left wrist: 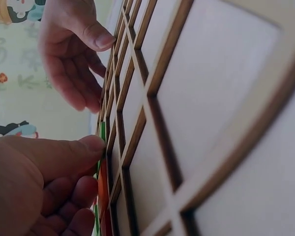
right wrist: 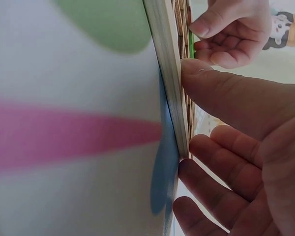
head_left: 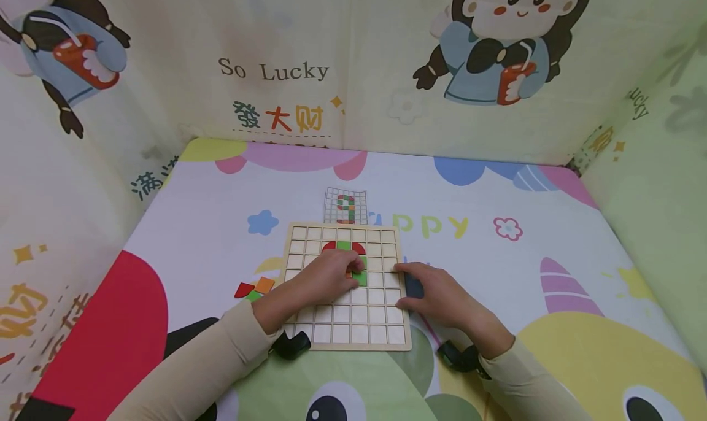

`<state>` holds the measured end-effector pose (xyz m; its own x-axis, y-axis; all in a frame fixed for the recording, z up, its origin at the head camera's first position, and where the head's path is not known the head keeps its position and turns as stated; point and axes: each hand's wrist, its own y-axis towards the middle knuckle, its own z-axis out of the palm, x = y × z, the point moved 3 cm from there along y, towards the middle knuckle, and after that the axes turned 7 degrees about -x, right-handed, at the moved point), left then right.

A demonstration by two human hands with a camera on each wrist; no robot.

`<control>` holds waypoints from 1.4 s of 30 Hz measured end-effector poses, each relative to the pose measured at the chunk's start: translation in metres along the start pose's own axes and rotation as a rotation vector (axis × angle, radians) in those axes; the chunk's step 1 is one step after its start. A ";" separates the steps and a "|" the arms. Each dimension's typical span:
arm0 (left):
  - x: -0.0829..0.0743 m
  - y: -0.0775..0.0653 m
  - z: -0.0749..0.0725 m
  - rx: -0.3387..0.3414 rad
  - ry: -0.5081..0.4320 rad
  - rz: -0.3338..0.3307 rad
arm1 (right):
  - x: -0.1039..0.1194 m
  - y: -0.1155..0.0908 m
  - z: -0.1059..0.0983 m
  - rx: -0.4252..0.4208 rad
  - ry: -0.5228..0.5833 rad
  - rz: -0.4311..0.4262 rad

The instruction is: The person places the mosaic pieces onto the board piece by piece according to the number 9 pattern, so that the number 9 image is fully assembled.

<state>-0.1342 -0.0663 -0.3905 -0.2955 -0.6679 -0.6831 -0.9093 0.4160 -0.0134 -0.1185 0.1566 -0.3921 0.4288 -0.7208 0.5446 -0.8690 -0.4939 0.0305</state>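
A wooden grid board (head_left: pixel 326 332) lies on the patterned cloth. Red quarter-round tiles (head_left: pixel 358 248) flank a green tile (head_left: pixel 343 245) in an upper row. My left hand (head_left: pixel 326 277) is over the board's middle, its thumb and forefinger pinching a green square tile (head_left: pixel 360 278) at a cell. In the left wrist view, an orange tile (left wrist: pixel 103 184) shows beside that thumb; the curled fingers hide other tiles. My right hand (head_left: pixel 442 295) touches the board's right edge, thumb and fingers spread apart along it.
Loose tiles, among them a red one (head_left: pixel 244 290) and an orange one (head_left: pixel 264 285), lie left of the board, partly near the left forearm. A printed grid card (head_left: pixel 330 211) with a coloured pattern lies behind the board. Printed cloth walls (head_left: pixel 381 59) surround the table.
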 end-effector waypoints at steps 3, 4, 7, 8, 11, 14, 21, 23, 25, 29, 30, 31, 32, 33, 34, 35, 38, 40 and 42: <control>0.000 0.000 -0.001 -0.006 0.003 0.005 | 0.000 0.000 0.000 -0.004 0.002 -0.004; 0.000 0.000 -0.001 -0.006 0.006 0.005 | 0.000 0.000 0.000 -0.005 0.004 -0.003; -0.001 -0.001 -0.002 -0.012 0.012 0.004 | -0.001 0.000 0.000 -0.005 0.002 -0.001; -0.001 0.000 -0.002 -0.013 0.012 0.004 | 0.000 0.000 0.001 -0.004 0.004 0.004; -0.002 0.000 -0.003 -0.019 0.016 0.007 | 0.000 0.000 0.000 0.000 0.005 0.010; -0.002 0.001 -0.002 -0.027 0.026 0.015 | 0.001 0.000 0.000 0.003 0.008 0.015; -0.003 0.000 -0.003 -0.029 0.045 0.000 | 0.000 0.000 0.001 0.003 0.012 0.022; -0.003 -0.001 -0.004 -0.027 0.044 -0.017 | 0.000 0.000 0.002 0.003 0.010 0.022; -0.003 -0.002 -0.006 -0.028 0.032 -0.037 | 0.000 -0.001 0.002 0.002 0.009 0.025; 0.000 -0.005 -0.012 -0.029 -0.011 -0.068 | -0.001 0.000 0.002 0.000 0.005 0.023; 0.001 -0.006 -0.014 -0.026 -0.021 -0.068 | -0.001 0.000 0.002 0.001 0.002 0.023; 0.003 -0.007 -0.016 -0.020 -0.029 -0.068 | -0.001 0.000 0.002 0.002 0.001 0.024; 0.004 -0.008 -0.018 -0.016 -0.035 -0.065 | -0.001 0.000 0.002 0.004 0.000 0.024; 0.006 -0.009 -0.020 -0.012 -0.044 -0.057 | -0.001 0.000 0.002 0.006 0.003 0.031; 0.007 -0.011 -0.023 -0.007 -0.051 -0.050 | -0.001 0.000 0.002 0.007 0.001 0.030; 0.008 -0.012 -0.026 -0.001 -0.056 -0.043 | -0.001 0.000 0.003 0.009 0.000 0.030; 0.011 -0.016 -0.034 0.005 -0.059 -0.025 | -0.001 0.000 0.003 0.008 -0.005 0.032; 0.014 -0.019 -0.039 0.005 -0.052 -0.026 | -0.001 0.000 0.003 0.007 -0.005 0.030; 0.016 -0.021 -0.044 -0.002 -0.048 -0.032 | -0.001 0.000 0.003 0.003 -0.003 0.026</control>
<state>-0.1324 -0.1132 -0.3686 -0.2519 -0.6503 -0.7167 -0.9185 0.3940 -0.0346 -0.1176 0.1558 -0.3955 0.4071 -0.7349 0.5423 -0.8791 -0.4765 0.0142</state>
